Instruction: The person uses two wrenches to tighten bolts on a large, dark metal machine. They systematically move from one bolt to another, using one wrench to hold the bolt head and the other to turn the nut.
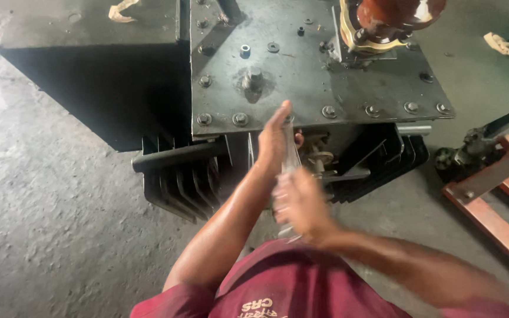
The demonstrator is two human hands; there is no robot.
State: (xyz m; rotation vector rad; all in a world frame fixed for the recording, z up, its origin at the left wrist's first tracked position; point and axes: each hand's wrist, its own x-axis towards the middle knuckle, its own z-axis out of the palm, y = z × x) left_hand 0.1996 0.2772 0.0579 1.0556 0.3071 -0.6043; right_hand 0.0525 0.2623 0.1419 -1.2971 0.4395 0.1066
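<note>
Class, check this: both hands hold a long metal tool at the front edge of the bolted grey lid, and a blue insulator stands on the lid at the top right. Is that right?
Not quite. The head view shows the insulator is reddish-brown, not blue. The rest stands: the left hand and right hand hold a long metal tool at the front edge of the bolted grey lid.

2 hands [275, 141], 1 bolted steel tank [301, 76], 1 brown insulator [396, 15]

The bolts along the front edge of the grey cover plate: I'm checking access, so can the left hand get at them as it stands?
Probably yes. The left hand is raised at the front edge of the cover plate, beside the bolt row, with nothing between them. The blurred right hand sits lower, clear of the way.
</note>
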